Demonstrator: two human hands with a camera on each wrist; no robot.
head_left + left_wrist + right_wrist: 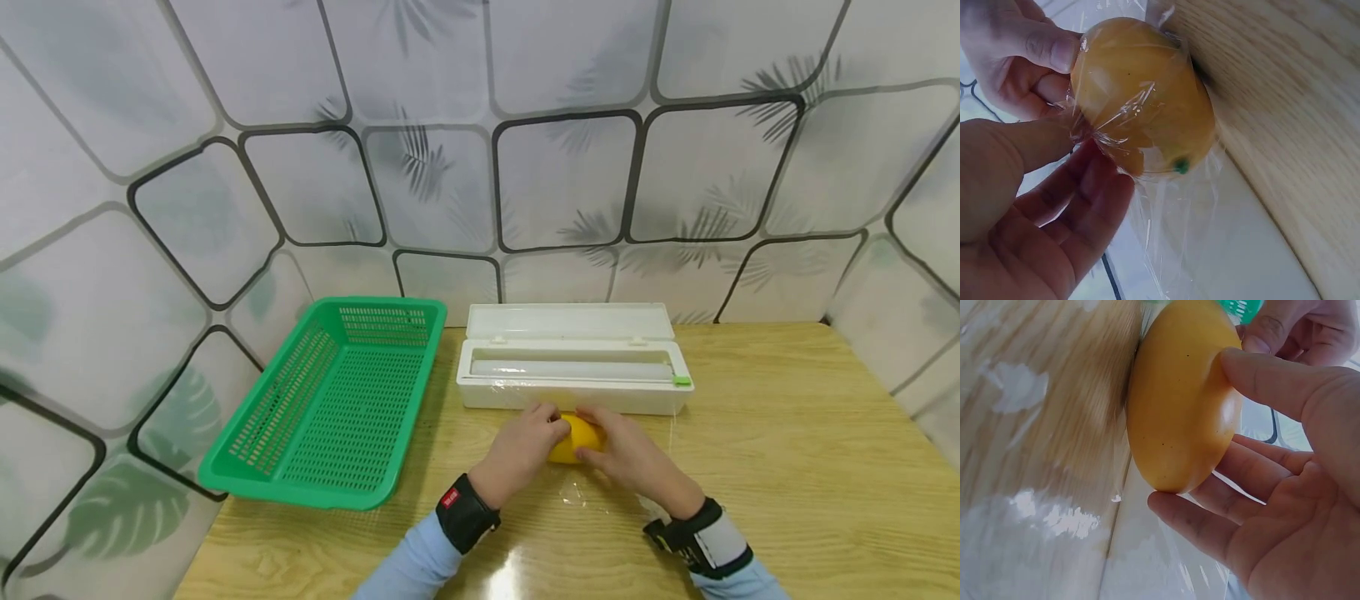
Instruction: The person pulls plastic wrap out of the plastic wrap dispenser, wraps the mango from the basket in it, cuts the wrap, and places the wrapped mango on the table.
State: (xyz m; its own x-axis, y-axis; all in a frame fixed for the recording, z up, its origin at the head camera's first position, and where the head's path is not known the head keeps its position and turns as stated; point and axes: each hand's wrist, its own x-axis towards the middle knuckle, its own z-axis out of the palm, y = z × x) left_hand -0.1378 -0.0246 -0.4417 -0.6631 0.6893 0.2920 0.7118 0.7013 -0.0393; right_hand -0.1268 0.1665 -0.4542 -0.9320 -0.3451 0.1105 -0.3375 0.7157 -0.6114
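A yellow mango (576, 440) with a small green tip lies on the table, held between both hands. Clear cling film (1141, 100) stretches tightly over one end of it, creased and bunched at the side. My left hand (521, 450) pinches the bunched film against the mango between thumb and fingers. On the other end, my right hand (637, 458) grips the mango, thumb on top and fingers curled underneath. In the right wrist view, the mango's skin (1179, 406) looks smooth with a few dark specks. More film spreads flat on the table around it.
Just behind the hands stands a white cling film dispenser (577, 398), lid (570, 322) raised, with a film roll (570, 371) inside and a green slider (682, 381) at its right end. A green plastic basket (382, 492) sits to the left. A patterned wall rises behind the wooden table (810, 467).
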